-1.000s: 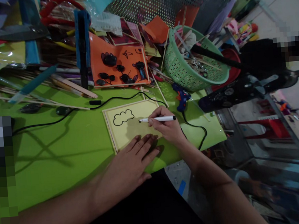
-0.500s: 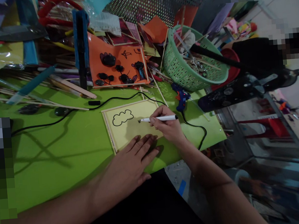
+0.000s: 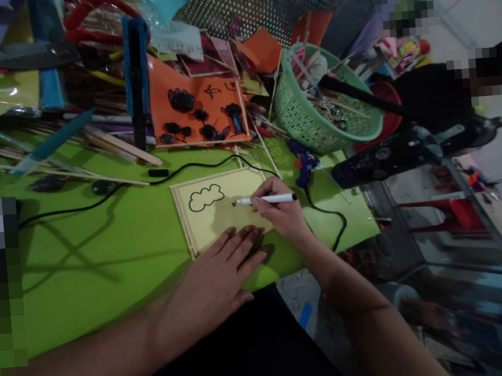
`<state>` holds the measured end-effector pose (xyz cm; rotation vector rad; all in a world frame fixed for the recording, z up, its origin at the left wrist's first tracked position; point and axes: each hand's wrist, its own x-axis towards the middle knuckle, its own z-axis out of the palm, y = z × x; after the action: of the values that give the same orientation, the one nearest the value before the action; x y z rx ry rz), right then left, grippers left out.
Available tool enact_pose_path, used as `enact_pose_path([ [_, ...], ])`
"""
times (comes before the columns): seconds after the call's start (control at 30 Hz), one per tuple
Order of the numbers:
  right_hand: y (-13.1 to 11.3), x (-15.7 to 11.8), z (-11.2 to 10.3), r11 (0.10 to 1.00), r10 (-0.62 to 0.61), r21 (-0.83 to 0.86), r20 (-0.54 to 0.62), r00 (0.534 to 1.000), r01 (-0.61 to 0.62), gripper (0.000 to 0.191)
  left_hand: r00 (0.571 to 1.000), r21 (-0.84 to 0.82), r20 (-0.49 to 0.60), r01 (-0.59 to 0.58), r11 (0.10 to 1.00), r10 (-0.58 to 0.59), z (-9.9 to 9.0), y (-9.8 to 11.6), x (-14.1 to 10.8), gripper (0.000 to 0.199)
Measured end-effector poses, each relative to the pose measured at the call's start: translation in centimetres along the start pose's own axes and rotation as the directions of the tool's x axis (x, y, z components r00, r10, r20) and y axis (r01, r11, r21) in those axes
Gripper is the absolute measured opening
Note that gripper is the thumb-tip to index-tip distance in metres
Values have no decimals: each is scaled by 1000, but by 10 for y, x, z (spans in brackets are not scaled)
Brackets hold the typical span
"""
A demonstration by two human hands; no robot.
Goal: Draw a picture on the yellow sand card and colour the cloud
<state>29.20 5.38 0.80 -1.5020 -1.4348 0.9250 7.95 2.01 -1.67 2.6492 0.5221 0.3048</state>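
Observation:
A white marker pen [image 3: 273, 198] is pinched in my right hand [image 3: 284, 208], its tip down on a pale yellow sheet [image 3: 206, 229] edged with thin wooden sticks. A black cloud outline [image 3: 206, 197] is drawn on the sheet's upper left, and a tiny black mark sits by the pen tip. My left hand [image 3: 235, 261] lies flat, fingers spread, over the sheet's lower edge. The black pen cap [image 3: 158, 172] rests on the green table [image 3: 111, 291] beyond the sheet.
A glue gun [image 3: 305, 163] with its black cord lies right of the sheet. Behind stand a green basket [image 3: 328, 121] of sticks and an orange framed picture [image 3: 201, 108] with dark stones. Scissors [image 3: 23, 57] and heaped craft supplies fill the back left. A person in black is at the right.
My hands, the pen and the sheet look the same as before. At the far right, the person in black has shifted slightly.

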Motion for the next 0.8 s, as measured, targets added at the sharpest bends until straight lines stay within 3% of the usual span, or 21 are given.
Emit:
enact_pose_path([
  [0.8, 3, -2, -2, 1000, -4, 8, 14, 1000, 4, 12, 1000, 33, -4, -9, 999, 9, 1, 0, 0, 78],
])
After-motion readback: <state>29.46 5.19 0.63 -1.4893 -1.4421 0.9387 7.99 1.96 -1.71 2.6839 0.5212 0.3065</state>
